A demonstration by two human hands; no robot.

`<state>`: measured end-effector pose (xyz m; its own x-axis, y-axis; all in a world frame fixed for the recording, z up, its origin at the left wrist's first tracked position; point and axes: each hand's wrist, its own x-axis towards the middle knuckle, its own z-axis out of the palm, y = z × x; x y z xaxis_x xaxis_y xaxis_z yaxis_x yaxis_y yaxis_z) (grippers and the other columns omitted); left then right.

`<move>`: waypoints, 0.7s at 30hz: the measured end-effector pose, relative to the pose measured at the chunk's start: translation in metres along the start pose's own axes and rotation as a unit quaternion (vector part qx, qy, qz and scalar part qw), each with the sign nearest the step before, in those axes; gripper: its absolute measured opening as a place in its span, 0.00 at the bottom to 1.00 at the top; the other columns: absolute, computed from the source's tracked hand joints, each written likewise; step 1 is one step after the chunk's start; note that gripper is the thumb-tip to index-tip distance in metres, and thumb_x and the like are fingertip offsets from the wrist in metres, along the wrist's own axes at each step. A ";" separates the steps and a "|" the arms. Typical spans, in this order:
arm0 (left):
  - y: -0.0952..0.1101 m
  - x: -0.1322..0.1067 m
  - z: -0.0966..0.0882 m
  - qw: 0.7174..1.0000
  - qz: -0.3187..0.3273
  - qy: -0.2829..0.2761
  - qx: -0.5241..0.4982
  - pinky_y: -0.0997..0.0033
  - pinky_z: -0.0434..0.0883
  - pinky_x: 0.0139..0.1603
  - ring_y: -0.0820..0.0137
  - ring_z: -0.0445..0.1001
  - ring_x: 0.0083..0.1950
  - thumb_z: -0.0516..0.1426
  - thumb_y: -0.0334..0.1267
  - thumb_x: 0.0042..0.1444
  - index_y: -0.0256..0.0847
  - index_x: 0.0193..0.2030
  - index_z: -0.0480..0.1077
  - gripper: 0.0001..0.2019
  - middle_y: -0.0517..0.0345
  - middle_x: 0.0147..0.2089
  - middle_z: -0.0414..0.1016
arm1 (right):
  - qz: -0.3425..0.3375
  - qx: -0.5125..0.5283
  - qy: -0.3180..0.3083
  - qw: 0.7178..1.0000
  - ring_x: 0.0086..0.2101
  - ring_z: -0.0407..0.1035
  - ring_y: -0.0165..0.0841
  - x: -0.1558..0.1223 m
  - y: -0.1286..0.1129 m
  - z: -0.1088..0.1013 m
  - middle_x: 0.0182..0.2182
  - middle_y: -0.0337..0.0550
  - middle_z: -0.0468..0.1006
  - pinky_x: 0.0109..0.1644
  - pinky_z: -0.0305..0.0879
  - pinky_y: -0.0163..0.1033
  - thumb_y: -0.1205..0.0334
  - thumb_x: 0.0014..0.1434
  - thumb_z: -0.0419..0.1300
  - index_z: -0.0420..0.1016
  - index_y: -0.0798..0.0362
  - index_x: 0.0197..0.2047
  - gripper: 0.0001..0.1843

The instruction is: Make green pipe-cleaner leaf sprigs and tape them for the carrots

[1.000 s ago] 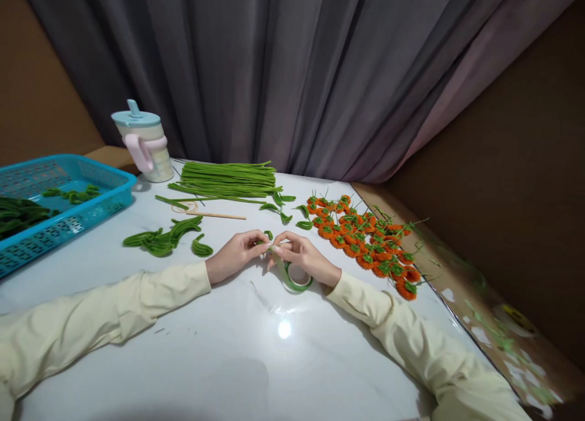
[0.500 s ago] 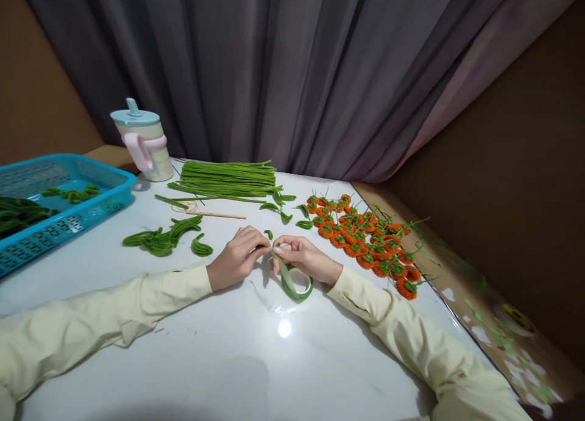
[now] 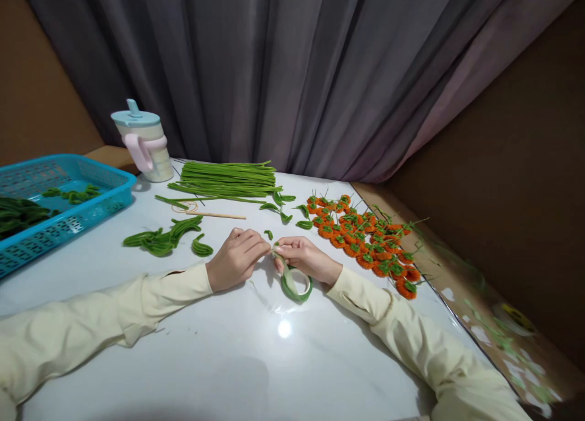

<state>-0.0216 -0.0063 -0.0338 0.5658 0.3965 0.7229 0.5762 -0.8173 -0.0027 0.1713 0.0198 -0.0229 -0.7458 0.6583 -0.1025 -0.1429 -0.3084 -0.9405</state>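
Note:
Both hands meet at the middle of the white table [image 3: 228,348]. My left hand [image 3: 237,258] is closed in a pinch, fingertips touching the end of a green tape strip. My right hand [image 3: 304,256] is also closed, pinching the same spot, with a roll of green tape [image 3: 297,285] hanging below its fingers and resting on the table. A small green piece [image 3: 269,233] lies just beyond the fingertips. What sits between the fingertips besides tape is too small to make out.
Several orange flower heads [image 3: 365,241] lie to the right. A bundle of green stems [image 3: 226,178], a wooden stick [image 3: 214,214] and bent green pieces [image 3: 162,238] lie behind. A blue basket [image 3: 98,198] and a lidded cup [image 3: 144,142] stand at left.
My left hand has shifted slightly right and its fingers have curled closer onto the tape end. The tape roll has dropped a little lower. Nothing else moved.

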 end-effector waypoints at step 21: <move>-0.006 -0.004 0.003 0.997 0.046 -0.024 0.056 0.65 0.55 0.38 0.64 0.68 0.39 0.44 0.22 0.56 0.35 0.40 0.66 0.13 0.52 0.31 0.72 | -0.021 -0.005 0.031 0.999 0.22 0.67 0.29 -0.001 0.004 -0.003 0.19 0.41 0.73 0.28 0.59 0.32 0.59 0.50 0.67 0.72 0.59 0.28 0.12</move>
<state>-0.0255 -0.0015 -0.0392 0.6453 0.3426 0.6828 0.5804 -0.8010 -0.1466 0.1732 0.0199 -0.0278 -0.6981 0.7112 -0.0830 -0.1659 -0.2734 -0.9475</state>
